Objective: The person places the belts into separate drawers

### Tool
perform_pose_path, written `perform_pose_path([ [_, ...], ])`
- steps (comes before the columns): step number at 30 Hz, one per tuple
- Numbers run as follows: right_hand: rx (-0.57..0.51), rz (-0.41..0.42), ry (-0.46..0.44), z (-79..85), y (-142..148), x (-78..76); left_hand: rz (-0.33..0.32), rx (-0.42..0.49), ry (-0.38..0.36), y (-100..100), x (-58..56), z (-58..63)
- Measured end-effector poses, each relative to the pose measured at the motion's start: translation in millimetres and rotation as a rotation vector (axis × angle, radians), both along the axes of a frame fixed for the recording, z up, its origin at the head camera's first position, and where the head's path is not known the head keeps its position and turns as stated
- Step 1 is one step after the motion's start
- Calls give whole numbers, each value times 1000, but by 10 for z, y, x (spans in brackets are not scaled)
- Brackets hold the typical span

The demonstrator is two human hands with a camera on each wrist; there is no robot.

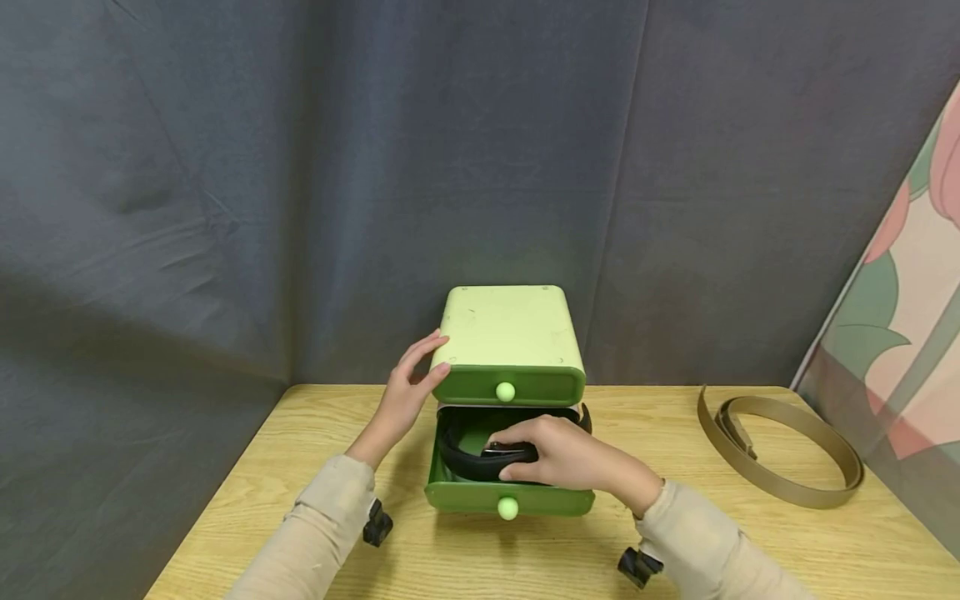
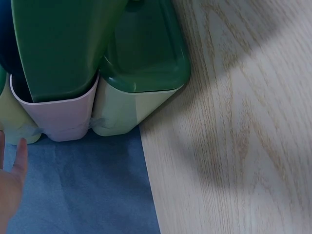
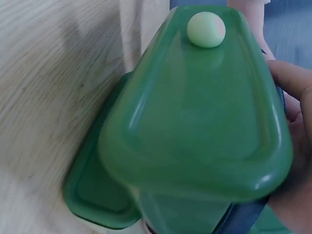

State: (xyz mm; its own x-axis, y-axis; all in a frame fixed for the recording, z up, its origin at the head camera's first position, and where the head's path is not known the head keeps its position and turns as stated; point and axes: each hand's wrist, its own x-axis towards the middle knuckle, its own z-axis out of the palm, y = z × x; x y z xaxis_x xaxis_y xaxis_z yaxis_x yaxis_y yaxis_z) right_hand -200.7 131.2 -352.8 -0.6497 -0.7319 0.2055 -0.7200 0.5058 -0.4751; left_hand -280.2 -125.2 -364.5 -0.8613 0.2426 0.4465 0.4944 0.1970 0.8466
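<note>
A small cabinet (image 1: 510, 325) with green drawer fronts stands on the table, its middle drawer (image 1: 551, 500) pulled out. Inside that drawer lies a coiled black belt (image 1: 468, 465) with a metal buckle; part of the strap sticks up at the right rear. My right hand (image 1: 566, 452) reaches in and grips the belt by the buckle end. Fingers extended, my left hand (image 1: 397, 404) rests against the cabinet's upper left edge. The left wrist view shows the drawer jutting from a pink compartment (image 2: 63, 122). In the right wrist view, the drawer front (image 3: 195, 112) hides most of the belt.
A coiled brown belt (image 1: 806, 493) lies on the wooden table (image 1: 315, 442), right of the cabinet. Dark grey curtain (image 1: 465, 167) hangs behind and to the left. A floral panel (image 1: 885, 333) borders the right side.
</note>
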Motion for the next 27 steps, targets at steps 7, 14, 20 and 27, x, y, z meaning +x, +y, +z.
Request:
perform_pose_path([
  [7, 31, 4, -23, 75, -106, 19, -5, 6, 7, -5, -22, -27],
  [14, 31, -1, -20, 213, -161, 64, -18, 9, 9, -10, -22, -29],
  [20, 30, -8, 2, 315, -242, 169, -17, 19, 7, -9, -27, -34],
  [27, -3, 32, -4, 357, -303, 258, -13, 7, 14, -16, -32, -35],
])
